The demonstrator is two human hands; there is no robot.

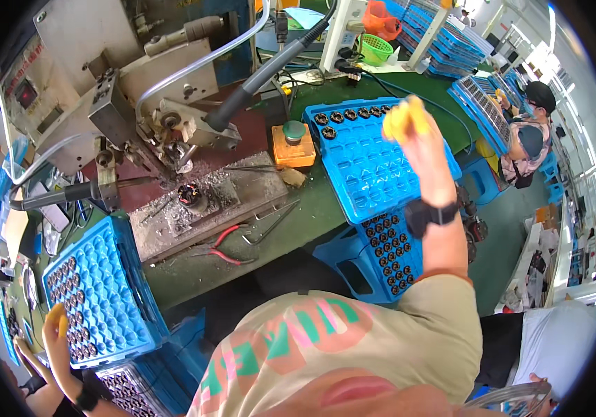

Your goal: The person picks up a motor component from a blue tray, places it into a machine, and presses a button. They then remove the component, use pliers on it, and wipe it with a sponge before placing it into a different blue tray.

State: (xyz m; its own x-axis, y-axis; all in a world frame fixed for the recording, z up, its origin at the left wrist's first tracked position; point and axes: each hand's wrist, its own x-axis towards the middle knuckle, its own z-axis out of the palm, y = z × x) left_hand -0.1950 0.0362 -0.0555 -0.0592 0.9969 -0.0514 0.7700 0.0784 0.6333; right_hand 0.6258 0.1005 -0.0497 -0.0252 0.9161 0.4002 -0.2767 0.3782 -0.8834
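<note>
My right hand [420, 142], with yellow covers on its fingertips, hangs above the right part of a blue compartment tray [364, 177]. Its fingers are bunched together; anything between them is hidden. That tray bears small round black parts [336, 117] along its far edge. At the lower left, my left hand [58, 340], also with yellow fingertip covers, is at the left edge of another blue tray [114, 292]. Its fingers curl together beside black parts [68, 278] there; what they hold cannot be made out. One round part [189, 194] sits upright on the machine's metal base.
A press-like machine [131, 132] stands over a metal base strewn with shavings. Red-handled pliers [223, 244] and tweezers [270, 226] lie on the green bench. An orange box [293, 147] with a green lid stands beside the right tray. A filled tray [390, 254] rests below on a blue stool. Co-workers [527, 139] sit at right.
</note>
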